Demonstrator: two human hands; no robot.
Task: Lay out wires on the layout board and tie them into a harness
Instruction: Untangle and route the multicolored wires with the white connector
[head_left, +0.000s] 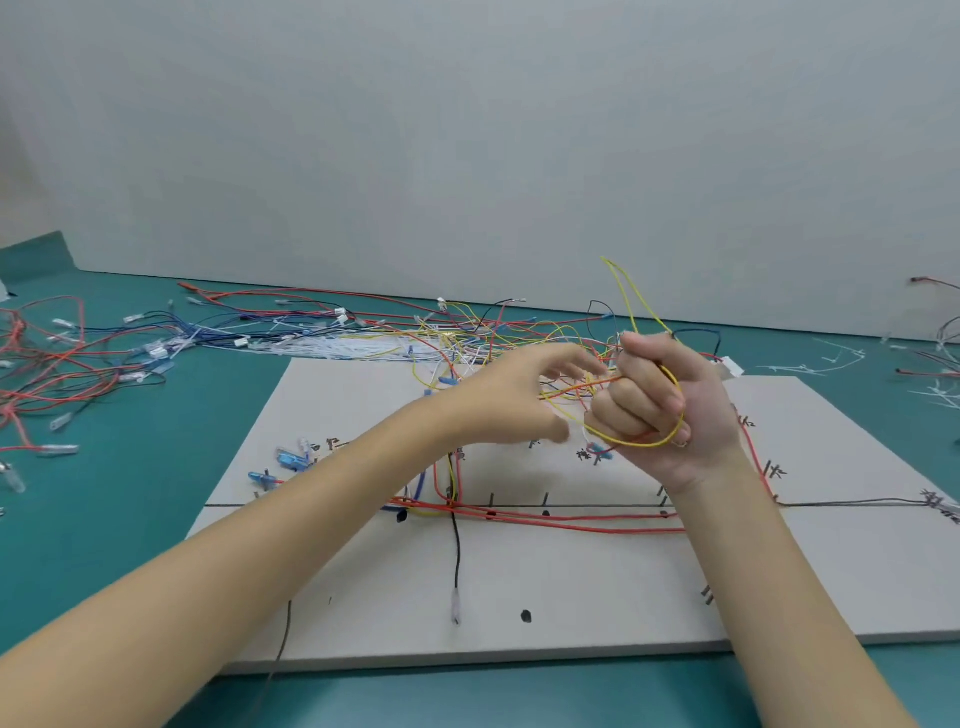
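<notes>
A grey layout board (571, 587) lies on the teal table, marked with black lines and labels. Red wires (571, 522) run along its horizontal line, and a black wire (457, 561) drops toward me to a white connector. My right hand (660, 410) is raised above the board, fingers curled round a loop of yellow wire (639, 442) whose end arcs up above the fist. My left hand (514, 400) hovers just left of it, fingers spread and relaxed, close to orange and yellow strands running between the hands; whether it touches them is unclear.
A tangled pile of red, blue, yellow, black and white wires (332, 338) lies behind the board. More red wires (47, 364) sprawl at the far left. White cable ties (821, 364) are scattered at the right. Blue connectors (291, 460) sit on the board's left part.
</notes>
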